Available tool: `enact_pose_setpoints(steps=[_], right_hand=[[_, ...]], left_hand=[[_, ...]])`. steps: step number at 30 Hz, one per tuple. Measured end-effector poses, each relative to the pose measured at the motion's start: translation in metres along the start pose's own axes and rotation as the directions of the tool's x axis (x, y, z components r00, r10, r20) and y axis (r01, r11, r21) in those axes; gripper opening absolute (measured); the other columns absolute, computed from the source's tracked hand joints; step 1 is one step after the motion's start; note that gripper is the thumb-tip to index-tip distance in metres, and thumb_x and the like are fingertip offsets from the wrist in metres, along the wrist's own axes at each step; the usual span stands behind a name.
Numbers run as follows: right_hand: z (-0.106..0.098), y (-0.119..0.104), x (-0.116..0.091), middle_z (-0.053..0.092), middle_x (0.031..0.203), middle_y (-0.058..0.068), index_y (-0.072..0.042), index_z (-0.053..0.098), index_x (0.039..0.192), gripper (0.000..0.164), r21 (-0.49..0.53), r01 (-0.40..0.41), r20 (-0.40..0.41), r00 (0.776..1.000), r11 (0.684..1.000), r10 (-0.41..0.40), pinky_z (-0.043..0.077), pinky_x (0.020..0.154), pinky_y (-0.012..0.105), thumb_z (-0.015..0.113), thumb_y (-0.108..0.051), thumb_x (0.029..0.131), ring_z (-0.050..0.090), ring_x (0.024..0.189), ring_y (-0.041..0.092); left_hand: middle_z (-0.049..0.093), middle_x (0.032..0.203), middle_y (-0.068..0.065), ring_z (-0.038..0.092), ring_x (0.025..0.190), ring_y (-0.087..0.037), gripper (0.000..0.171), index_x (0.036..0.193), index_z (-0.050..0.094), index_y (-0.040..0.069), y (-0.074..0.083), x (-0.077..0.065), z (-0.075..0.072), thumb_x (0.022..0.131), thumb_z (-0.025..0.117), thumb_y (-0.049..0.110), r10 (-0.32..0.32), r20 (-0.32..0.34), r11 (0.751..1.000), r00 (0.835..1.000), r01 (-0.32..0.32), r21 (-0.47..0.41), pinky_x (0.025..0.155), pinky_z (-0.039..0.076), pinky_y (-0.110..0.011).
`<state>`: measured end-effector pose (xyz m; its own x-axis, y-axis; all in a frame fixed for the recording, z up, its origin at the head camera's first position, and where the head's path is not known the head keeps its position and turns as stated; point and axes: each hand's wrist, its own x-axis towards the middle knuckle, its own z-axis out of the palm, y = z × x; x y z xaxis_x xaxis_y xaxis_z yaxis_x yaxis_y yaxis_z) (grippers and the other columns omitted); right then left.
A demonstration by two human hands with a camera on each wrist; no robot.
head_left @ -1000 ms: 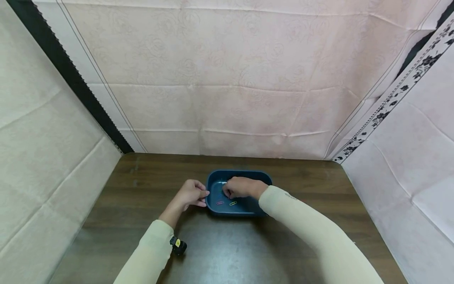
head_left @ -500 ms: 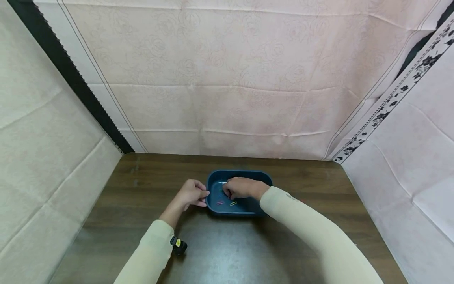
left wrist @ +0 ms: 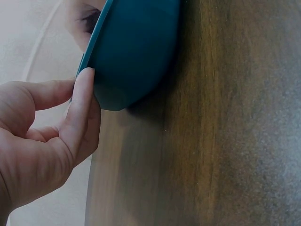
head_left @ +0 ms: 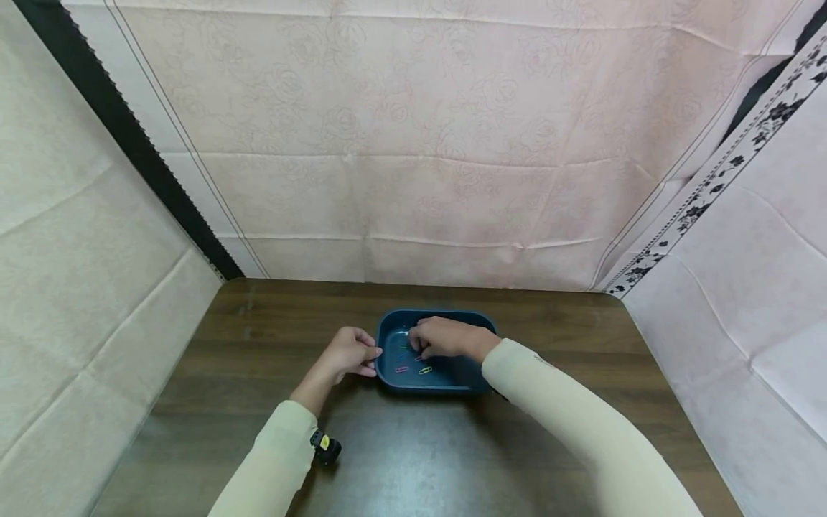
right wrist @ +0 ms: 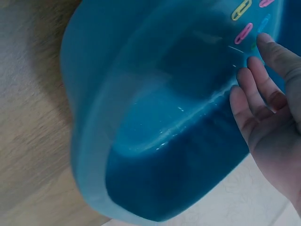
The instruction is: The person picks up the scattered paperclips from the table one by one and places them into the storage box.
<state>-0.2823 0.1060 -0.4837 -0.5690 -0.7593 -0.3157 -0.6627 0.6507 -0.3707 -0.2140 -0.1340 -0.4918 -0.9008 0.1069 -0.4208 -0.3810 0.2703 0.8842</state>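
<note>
A blue plastic tray [head_left: 446, 390] holds several small coloured paper clips. My left hand [head_left: 349, 353] pinches its left rim between thumb and fingers, as the left wrist view shows from below. Inside the tray my right hand [head_left: 449, 337] hovers over the clips, its fingers loosely bent and the thumb apart from them. I see nothing held in it. A yellow clip [right wrist: 241, 9], a pink clip [right wrist: 243, 33], a blue clip [right wrist: 264, 22] and a partly hidden green clip [right wrist: 254, 45] lie near the right thumb.
The tray stands on a brown wooden table [head_left: 258, 402]. Behind the table hangs a pale patterned cloth [head_left: 413, 194], with more cloth on both sides. A black wrist device [head_left: 325, 446] sits on the left forearm.
The right hand has shifted slightly up and to the right, and its thumb and fingers have parted. More of a pink clip near the thumb shows. The left hand stays on the rim.
</note>
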Motion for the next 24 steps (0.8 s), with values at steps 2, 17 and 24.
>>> enact_pose_setpoints(steps=[2, 17, 24], right_hand=[[-0.001, 0.000, -0.002, 0.062, 0.105, -0.001, -0.015, 0.068, 0.112, 0.016, 0.016, -0.003, -0.016, 1.000, 1.000, 0.003, 0.056, 0.082, 0.022, 0.074, -0.018, 0.097, 0.058, 0.091, 0.011], [-0.021, 0.002, -0.034, 0.068, 0.126, 0.012, -0.007, 0.065, 0.129, 0.032, 0.261, 0.050, -0.182, 0.983, 0.964, -0.002, 0.059, 0.101, 0.041, 0.071, -0.017, 0.099, 0.064, 0.114, 0.023], [-0.021, 0.008, -0.051, 0.068, 0.125, 0.008, -0.009, 0.065, 0.129, 0.033, 0.291, 0.069, -0.253, 0.968, 0.954, 0.007, 0.059, 0.103, 0.044, 0.072, -0.019, 0.099, 0.064, 0.118, 0.024]], left_hand=[[0.064, 0.094, -0.021, 0.068, 0.065, -0.021, 0.016, 0.110, 0.062, -0.005, -0.001, 0.000, 0.000, 0.098, 0.069, 0.005, 0.003, 0.003, 1.000, 1.000, -0.003, 0.000, 0.067, 0.067, -0.034], [0.064, 0.099, -0.025, 0.068, 0.064, -0.020, 0.017, 0.110, 0.062, -0.005, -0.001, 0.001, 0.000, 0.098, 0.069, 0.004, 0.003, 0.004, 1.000, 1.000, -0.003, -0.010, 0.067, 0.067, -0.034], [0.064, 0.100, -0.025, 0.068, 0.065, -0.021, 0.017, 0.110, 0.062, -0.005, -0.001, 0.001, 0.000, 0.098, 0.070, 0.004, 0.000, 0.001, 1.000, 1.000, 0.000, -0.002, 0.067, 0.067, -0.034]])
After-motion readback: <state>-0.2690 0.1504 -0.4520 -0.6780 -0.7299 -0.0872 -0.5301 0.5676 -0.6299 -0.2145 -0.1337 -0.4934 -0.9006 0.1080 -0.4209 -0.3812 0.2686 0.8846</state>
